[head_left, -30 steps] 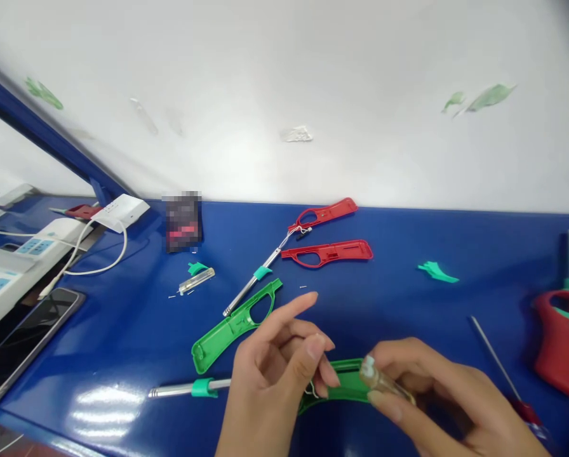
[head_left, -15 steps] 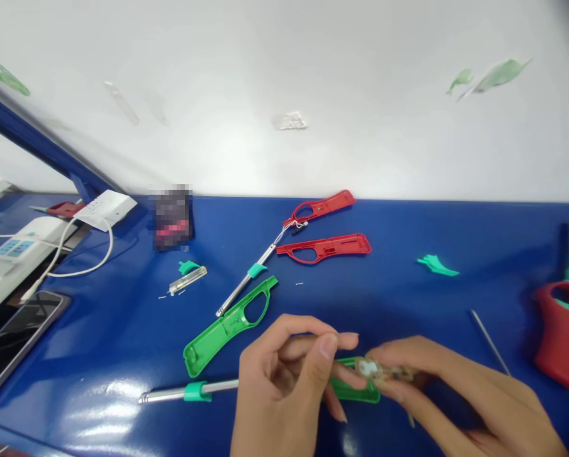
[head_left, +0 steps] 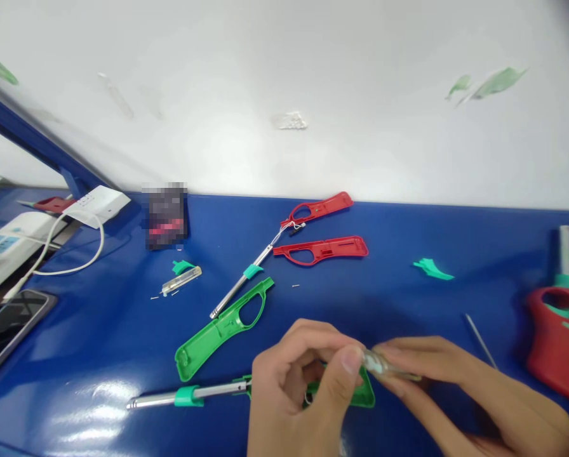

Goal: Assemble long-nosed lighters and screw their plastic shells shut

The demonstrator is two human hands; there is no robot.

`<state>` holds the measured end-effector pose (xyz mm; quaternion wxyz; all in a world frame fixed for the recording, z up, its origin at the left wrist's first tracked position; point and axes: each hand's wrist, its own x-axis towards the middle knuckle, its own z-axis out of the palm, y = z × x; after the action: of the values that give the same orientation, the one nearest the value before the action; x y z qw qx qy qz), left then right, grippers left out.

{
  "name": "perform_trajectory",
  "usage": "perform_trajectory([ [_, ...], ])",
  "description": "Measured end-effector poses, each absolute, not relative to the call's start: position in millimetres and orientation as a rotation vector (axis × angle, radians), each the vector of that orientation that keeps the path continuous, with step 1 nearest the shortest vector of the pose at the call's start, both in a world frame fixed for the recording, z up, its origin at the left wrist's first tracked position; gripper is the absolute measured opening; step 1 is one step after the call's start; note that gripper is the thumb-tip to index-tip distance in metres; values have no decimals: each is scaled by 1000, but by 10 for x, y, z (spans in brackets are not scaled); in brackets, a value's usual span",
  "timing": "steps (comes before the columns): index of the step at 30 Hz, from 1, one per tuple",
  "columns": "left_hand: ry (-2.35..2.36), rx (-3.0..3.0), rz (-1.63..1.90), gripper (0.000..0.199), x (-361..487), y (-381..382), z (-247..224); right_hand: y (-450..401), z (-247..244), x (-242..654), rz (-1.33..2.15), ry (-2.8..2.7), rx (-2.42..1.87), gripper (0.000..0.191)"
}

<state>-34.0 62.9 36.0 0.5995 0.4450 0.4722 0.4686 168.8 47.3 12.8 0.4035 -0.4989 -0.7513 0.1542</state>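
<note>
Tube (head_left: 376, 363), clear, one: held in the right hand's (head_left: 484, 387) grip, left hand (head_left: 296, 393) at its end, hold unclear; green shell half (head_left: 366, 395) lay beneath. Red shell halves (head_left: 339, 248) lay separated, unjoined.

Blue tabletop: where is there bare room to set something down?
Bare: between the phone and green shell half; between the teal trigger and red lighters. Crowded: around left hand and right hand; by clear tank and screws.
</note>
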Motion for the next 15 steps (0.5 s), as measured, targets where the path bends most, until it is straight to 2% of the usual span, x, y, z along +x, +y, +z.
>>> perform_trajectory([
  [15,1028,1065,1108,18,-350,579,267,434,39,1725,329,-1876,-1279,15],
])
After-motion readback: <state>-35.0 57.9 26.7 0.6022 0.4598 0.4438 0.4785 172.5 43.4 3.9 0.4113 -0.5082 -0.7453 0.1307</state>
